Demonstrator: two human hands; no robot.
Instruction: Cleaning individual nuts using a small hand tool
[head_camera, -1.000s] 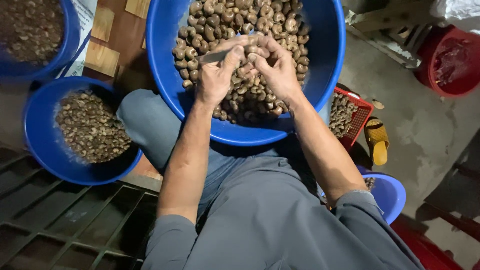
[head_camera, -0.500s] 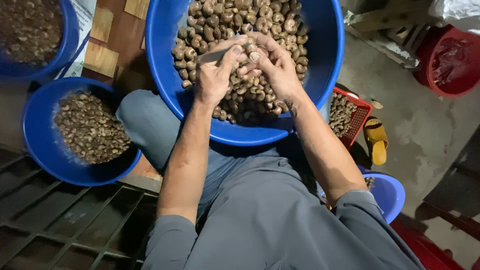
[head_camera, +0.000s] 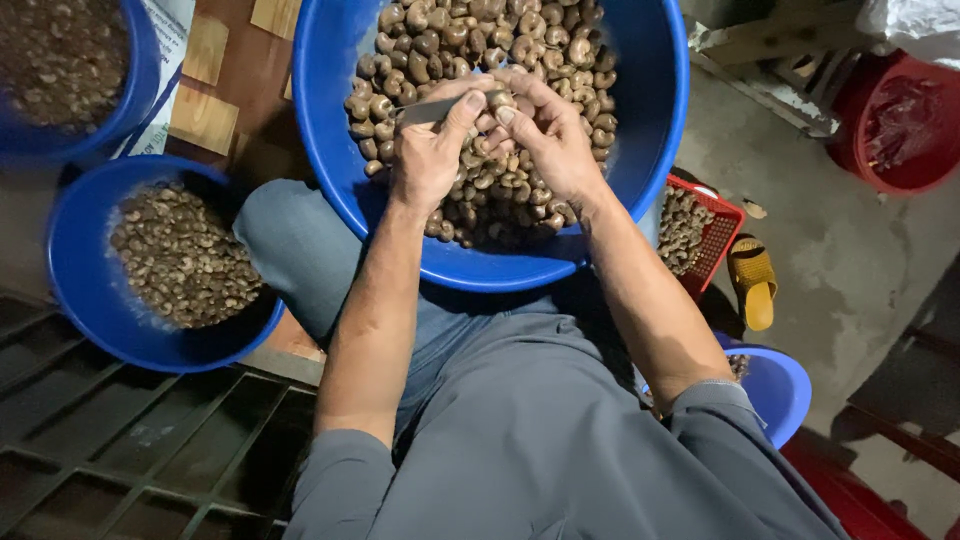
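A big blue basin (head_camera: 645, 170) full of brown nuts in their shells (head_camera: 470, 40) rests on my lap. Both hands meet over the heap. My left hand (head_camera: 428, 155) is closed around a short grey metal blade (head_camera: 422, 110) that points left. My right hand (head_camera: 553, 135) pinches a single nut (head_camera: 497, 99) between thumb and fingers, right against my left thumb. My grey sleeves and trousers fill the lower part of the view.
A blue bowl of paler nut pieces (head_camera: 85, 300) sits at the left, another blue bowl (head_camera: 135, 95) at the top left. At the right are a red basket of nuts (head_camera: 718, 215), a yellow sandal (head_camera: 750, 285), a small blue bowl (head_camera: 785, 390) and a red bucket (head_camera: 905, 125). A metal grate (head_camera: 110, 450) lies at the lower left.
My hands stay in the same spot over the basin. The fingers have shifted slightly around the nut.
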